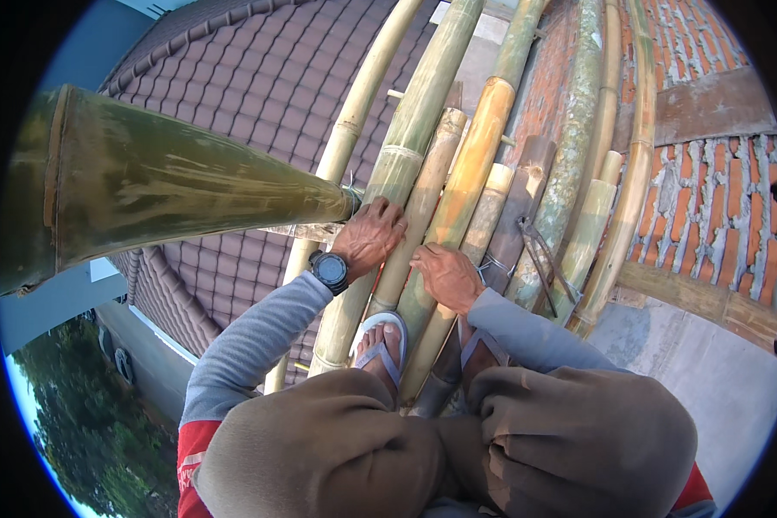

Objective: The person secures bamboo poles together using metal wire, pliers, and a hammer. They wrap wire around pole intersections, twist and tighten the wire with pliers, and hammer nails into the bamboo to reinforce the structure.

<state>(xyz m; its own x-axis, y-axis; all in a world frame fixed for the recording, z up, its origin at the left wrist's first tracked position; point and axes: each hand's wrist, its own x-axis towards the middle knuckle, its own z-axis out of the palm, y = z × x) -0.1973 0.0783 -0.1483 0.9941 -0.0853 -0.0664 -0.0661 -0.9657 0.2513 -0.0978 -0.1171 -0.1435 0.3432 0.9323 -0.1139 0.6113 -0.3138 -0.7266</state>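
My left hand (371, 237), with a black watch (329, 271) on its wrist, is closed with bent fingers over a green bamboo pole (397, 168). Its fingertips dip toward a shorter brown bamboo piece (420, 214); what they grip is hidden. My right hand (449, 276) is closed in a pinch over a yellow-green bamboo pole (472, 173), and anything in its fingers is too small to make out. Right of it, a pair of pincers (541, 259) lies on the bamboo. Close to my left hand, a thick upright bamboo post (173, 186) meets the poles.
My sandalled feet (380, 347) stand on the poles. Purple-brown roof tiles (259, 95) slope away at left, with trees (95, 414) far below. At right are a red brick wall (708, 207) and a grey concrete surface (673, 371). More bamboo poles (578, 112) run alongside.
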